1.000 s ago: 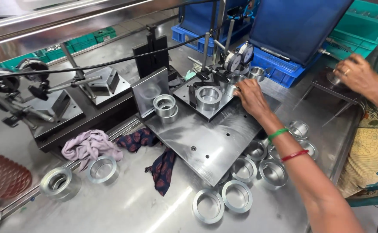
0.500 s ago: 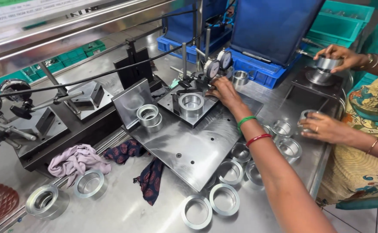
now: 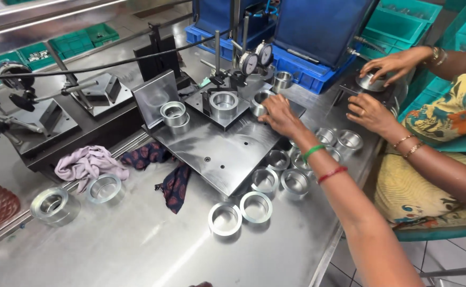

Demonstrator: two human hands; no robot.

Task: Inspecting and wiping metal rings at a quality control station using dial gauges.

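The right hand (image 3: 279,114) reaches over the flat steel plate (image 3: 217,154) and wraps its fingers around a shiny metal ring (image 3: 261,102) at the plate's far edge. Another ring (image 3: 224,102) sits on a dark block just left of it. The left hand is out of sight. More rings (image 3: 275,178) lie in a bunch by the plate's near corner. A co-worker's two hands (image 3: 381,90) work well right of the plate.
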